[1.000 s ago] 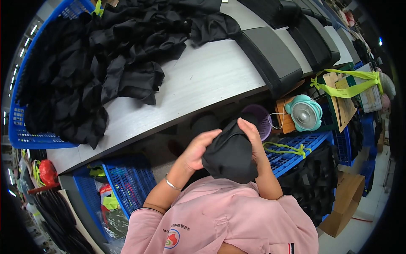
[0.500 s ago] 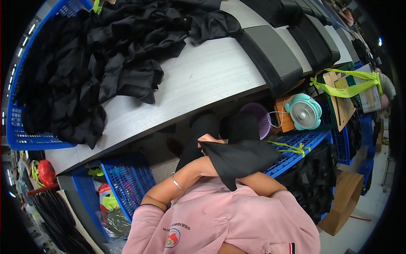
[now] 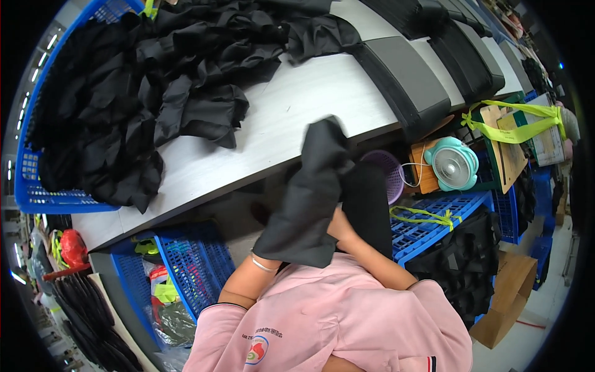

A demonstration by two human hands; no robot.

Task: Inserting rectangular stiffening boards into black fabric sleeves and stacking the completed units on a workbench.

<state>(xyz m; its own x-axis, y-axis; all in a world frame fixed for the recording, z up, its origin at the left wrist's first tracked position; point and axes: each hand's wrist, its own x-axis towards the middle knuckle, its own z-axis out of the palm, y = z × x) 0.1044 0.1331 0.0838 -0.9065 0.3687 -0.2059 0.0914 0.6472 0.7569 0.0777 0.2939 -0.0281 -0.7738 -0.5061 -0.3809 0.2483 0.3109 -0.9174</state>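
A black piece of fabric (image 3: 304, 198) stands up in front of my lap, drawn over my left forearm like a sleeve. My left hand is hidden inside or behind it; only the wrist with a silver bangle (image 3: 264, 265) comes out at the lower end. The fabric's blurred upper end reaches over the table's near edge. My right hand (image 3: 338, 224) is against the right side of the fabric, with its fingers mostly hidden and smeared. A large heap of similar black fabric pieces (image 3: 124, 99) spills from a blue basket (image 3: 65, 201) onto the white table (image 3: 266, 127).
Grey-and-black padded blocks (image 3: 409, 77) line the table's right part. A teal fan (image 3: 454, 164) and purple bin (image 3: 384, 167) stand at right. Blue crates (image 3: 192, 260) flank me, the right one (image 3: 409, 229) beside black fabric. A cardboard box (image 3: 507, 301) lies further right.
The black fabric has gone from lying across my forearms to standing upright along my left arm. My right forearm has come out from under it; the hand seen at its left corner is now hidden.
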